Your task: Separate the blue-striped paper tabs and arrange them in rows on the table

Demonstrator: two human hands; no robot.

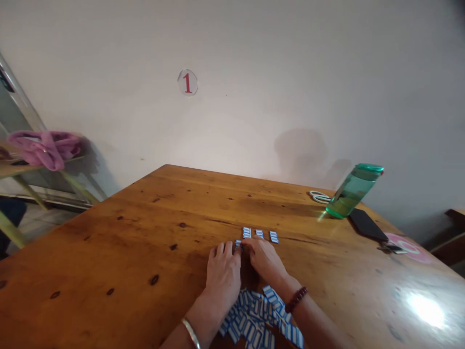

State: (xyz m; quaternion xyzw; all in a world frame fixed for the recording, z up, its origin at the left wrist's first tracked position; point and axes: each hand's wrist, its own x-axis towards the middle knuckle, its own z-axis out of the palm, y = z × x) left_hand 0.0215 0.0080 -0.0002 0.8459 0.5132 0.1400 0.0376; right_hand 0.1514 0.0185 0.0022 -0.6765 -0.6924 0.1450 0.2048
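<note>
Left grip point(222, 271) flat, released | right grip point(263, 259) pinching one tile point(238, 243) | three tiles point(259, 234) rowed

Table point(109, 252) lay bare on the left side & far edge, so wide room to pass there. Straight ahead of left hand point(222, 275) & right hand point(264, 259), a row of small blue cards point(259, 234) blocked the way. Pile of blue cards point(258, 320) filled the gap betw. wrists. Far right was crowded: green bottle point(351, 192), scissors point(319, 196), black phone point(367, 225), pink disc point(414, 249).
</note>
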